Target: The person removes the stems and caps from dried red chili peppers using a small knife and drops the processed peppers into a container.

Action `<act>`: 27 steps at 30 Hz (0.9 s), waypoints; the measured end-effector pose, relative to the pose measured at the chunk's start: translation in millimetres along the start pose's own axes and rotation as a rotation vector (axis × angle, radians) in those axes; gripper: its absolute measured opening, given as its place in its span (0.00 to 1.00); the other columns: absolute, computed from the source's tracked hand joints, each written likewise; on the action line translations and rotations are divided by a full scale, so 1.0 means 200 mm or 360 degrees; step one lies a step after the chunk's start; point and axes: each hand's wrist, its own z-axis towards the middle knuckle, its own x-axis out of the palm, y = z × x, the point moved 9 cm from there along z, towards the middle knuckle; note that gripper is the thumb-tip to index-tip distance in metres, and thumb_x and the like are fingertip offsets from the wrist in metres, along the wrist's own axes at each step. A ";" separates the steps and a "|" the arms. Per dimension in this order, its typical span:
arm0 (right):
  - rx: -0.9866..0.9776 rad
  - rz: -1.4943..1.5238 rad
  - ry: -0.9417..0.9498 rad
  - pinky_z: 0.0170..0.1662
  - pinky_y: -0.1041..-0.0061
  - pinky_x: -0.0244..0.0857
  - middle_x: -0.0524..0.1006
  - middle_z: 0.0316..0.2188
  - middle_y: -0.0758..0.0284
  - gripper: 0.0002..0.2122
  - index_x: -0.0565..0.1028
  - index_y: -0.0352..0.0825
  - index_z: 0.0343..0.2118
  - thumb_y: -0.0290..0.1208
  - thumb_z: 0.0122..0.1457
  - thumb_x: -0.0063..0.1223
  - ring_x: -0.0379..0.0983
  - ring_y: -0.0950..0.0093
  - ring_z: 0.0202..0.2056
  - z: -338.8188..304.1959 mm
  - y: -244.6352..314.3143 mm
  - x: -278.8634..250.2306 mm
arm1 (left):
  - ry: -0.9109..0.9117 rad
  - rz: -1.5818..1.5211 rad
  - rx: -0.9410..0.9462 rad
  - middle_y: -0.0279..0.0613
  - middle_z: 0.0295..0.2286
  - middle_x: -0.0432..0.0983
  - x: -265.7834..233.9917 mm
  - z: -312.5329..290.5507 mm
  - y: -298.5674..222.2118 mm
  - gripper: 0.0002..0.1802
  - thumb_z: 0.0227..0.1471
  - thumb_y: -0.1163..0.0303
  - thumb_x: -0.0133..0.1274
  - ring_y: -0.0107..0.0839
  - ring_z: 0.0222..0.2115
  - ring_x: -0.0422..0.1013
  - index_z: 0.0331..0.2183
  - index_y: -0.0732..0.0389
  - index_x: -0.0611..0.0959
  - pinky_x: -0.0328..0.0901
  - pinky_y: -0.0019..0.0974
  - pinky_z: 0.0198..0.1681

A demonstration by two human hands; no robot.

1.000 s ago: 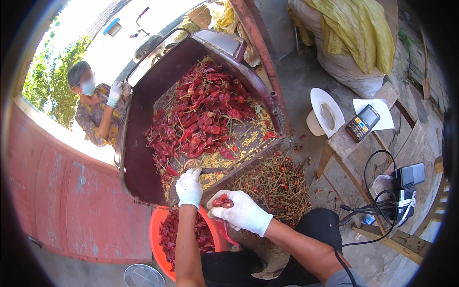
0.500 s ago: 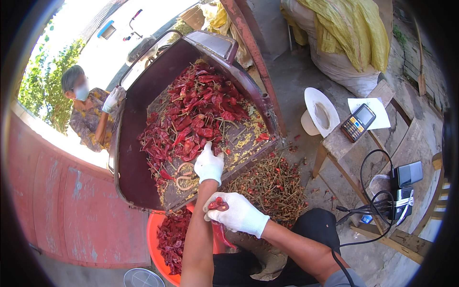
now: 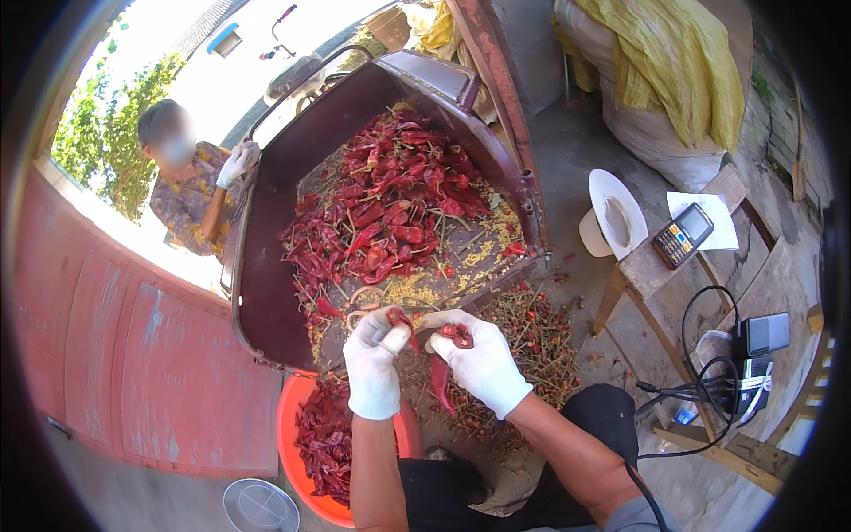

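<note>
The right hand (image 3: 483, 365) kinda covers part of its red pepper (image 3: 441, 383), the left forearm (image 3: 378, 470) blocks some of the orange basin (image 3: 328, 508), the co-worker's face (image 3: 175, 142) is a blur, and the yellow sacking (image 3: 660, 80)'s cut off up top.

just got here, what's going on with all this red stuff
A person in white gloves is handling red peppers. The left hand pinches one pepper, and the right hand grips at least one more. In front, a cart holds a pile of peppers. An orange tub below holds more, and a heap of stalks lies to the right. Another person stands at the cart's left side.
</note>
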 end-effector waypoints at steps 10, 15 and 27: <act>0.0300 0.0226 0.0446 0.21 0.83 0.61 0.77 0.27 0.73 0.15 0.76 0.31 0.50 0.31 0.62 0.55 0.66 0.86 0.19 -0.15 0.04 0.17 | 0.0179 -0.0138 -0.0069 0.41 0.43 0.79 -0.03 -0.21 -0.03 0.23 0.45 0.75 0.65 0.30 0.42 0.74 0.46 0.66 0.80 0.66 0.37 0.52; 0.0475 0.0604 0.0713 0.20 0.83 0.61 0.76 0.26 0.73 0.17 0.74 0.30 0.51 0.36 0.65 0.53 0.66 0.85 0.18 -0.22 0.05 0.23 | 0.0515 -0.0448 -0.0224 0.41 0.45 0.78 0.02 -0.22 -0.02 0.30 0.46 0.71 0.66 0.31 0.45 0.74 0.52 0.67 0.77 0.67 0.38 0.52; 0.0422 0.0345 0.0342 0.17 0.84 0.52 0.74 0.23 0.76 0.15 0.77 0.33 0.48 0.34 0.60 0.60 0.61 0.87 0.15 -0.16 0.03 0.15 | 0.0028 0.0383 0.0265 0.40 0.41 0.78 -0.10 -0.25 -0.10 0.15 0.48 0.82 0.62 0.29 0.40 0.74 0.41 0.68 0.84 0.68 0.31 0.46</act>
